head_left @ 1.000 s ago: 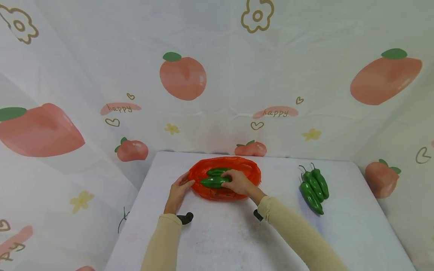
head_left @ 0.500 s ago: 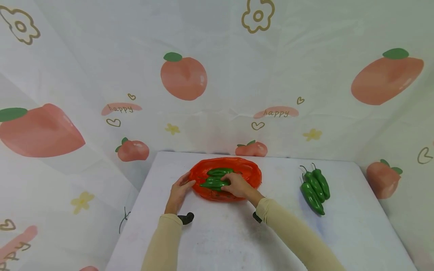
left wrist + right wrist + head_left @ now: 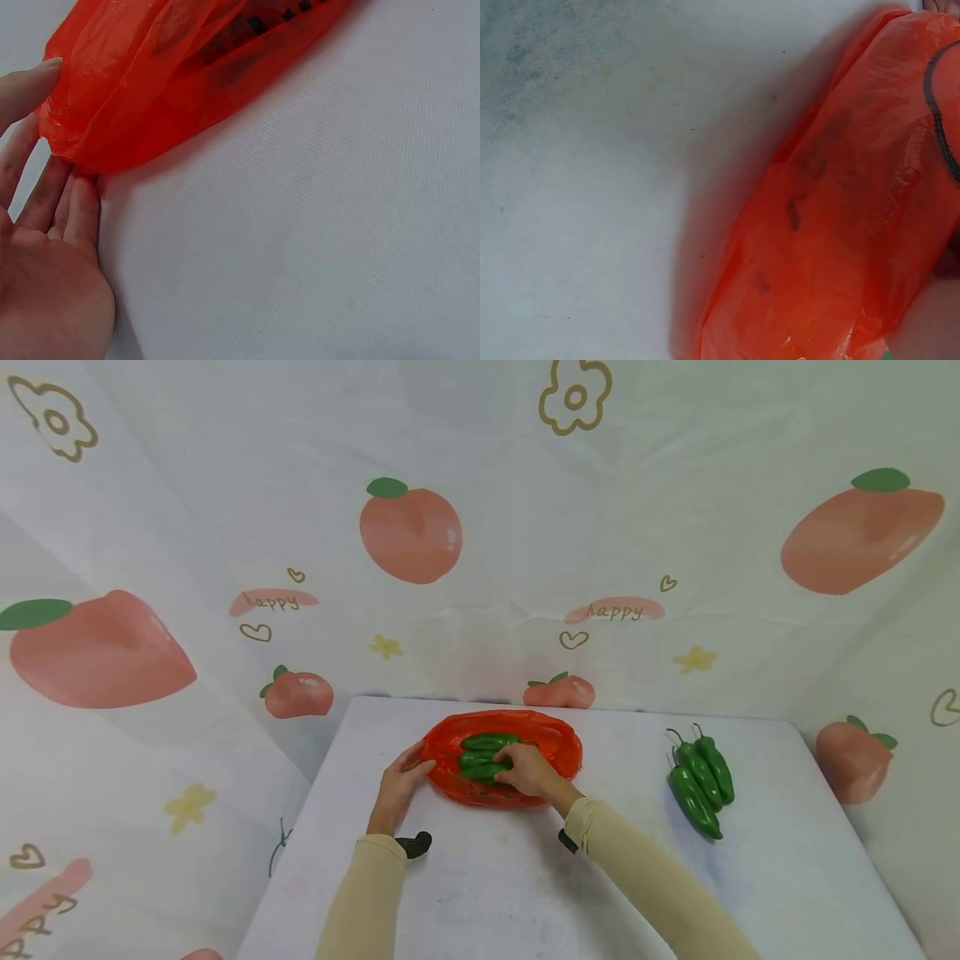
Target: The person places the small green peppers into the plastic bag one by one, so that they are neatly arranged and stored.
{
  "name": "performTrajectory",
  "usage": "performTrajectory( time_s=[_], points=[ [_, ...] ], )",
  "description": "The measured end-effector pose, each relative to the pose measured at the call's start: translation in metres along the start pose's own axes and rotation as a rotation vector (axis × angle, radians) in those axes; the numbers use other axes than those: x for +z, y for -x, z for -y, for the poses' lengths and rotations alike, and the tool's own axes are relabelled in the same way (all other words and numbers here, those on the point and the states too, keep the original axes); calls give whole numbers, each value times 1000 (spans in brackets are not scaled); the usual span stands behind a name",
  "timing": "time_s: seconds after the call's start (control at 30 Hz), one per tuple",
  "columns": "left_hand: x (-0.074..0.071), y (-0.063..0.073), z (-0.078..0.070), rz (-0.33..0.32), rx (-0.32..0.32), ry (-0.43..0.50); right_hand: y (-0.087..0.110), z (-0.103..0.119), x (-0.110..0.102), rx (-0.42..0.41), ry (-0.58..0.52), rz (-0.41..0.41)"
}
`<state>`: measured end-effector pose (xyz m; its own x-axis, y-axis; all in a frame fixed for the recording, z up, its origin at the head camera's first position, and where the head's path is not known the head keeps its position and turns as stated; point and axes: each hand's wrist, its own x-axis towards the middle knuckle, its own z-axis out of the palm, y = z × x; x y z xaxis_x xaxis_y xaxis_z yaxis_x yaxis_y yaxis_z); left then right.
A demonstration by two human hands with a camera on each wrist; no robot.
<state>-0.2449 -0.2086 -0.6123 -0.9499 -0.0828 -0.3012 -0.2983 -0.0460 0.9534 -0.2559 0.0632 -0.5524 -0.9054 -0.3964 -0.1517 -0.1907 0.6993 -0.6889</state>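
Note:
A red plastic bag (image 3: 558,735) lies spread wide at the back of the table, with several green peppers (image 3: 489,741) inside. My left hand (image 3: 394,789) holds its left edge, thumb over the rim and fingers along the outside. The left wrist view shows the bag's edge (image 3: 112,112) between thumb and fingers of the left hand (image 3: 56,270). Reaching into the bag from the right, my right hand (image 3: 527,768) grips the stem-side end of the nearest green pepper (image 3: 480,772). In the right wrist view the bag (image 3: 817,247) covers most of that grip.
To the right of the bag, 3 more green peppers (image 3: 699,781) lie side by side on the white table (image 3: 495,877). Dark wrist-camera parts (image 3: 415,845) stick out beside the sleeves. A patterned white cloth (image 3: 495,643) hangs behind the table.
The right hand has lowered its pepper into the bag, beside the others, and shifted it slightly to the right. The left hand stays at the bag's edge.

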Motion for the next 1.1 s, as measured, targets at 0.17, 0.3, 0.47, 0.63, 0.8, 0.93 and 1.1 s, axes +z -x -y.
performTrajectory(
  time_s=[0.17,0.3,0.47,0.63,0.8,0.93,1.1],
  points=[
    [1,1,-1,0,0,-11,-1,0,0,28,-22,-5],
    [2,2,-1,-8,-1,-8,-2,-1,2,27,-12,-8],
    [2,1,0,-11,-1,-13,-4,-3,3,9,16,-14],
    [2,1,-1,-15,-6,-10,-4,-2,2,9,-5,1],
    [2,2,-2,-10,0,-5,-1,-1,-1,-24,-64,-9],
    [2,3,-3,-1,-11,-4,1,0,-3,-54,-73,-34],
    [2,2,-2,-4,-11,-13,4,1,-4,-107,-29,-53]
  ],
)
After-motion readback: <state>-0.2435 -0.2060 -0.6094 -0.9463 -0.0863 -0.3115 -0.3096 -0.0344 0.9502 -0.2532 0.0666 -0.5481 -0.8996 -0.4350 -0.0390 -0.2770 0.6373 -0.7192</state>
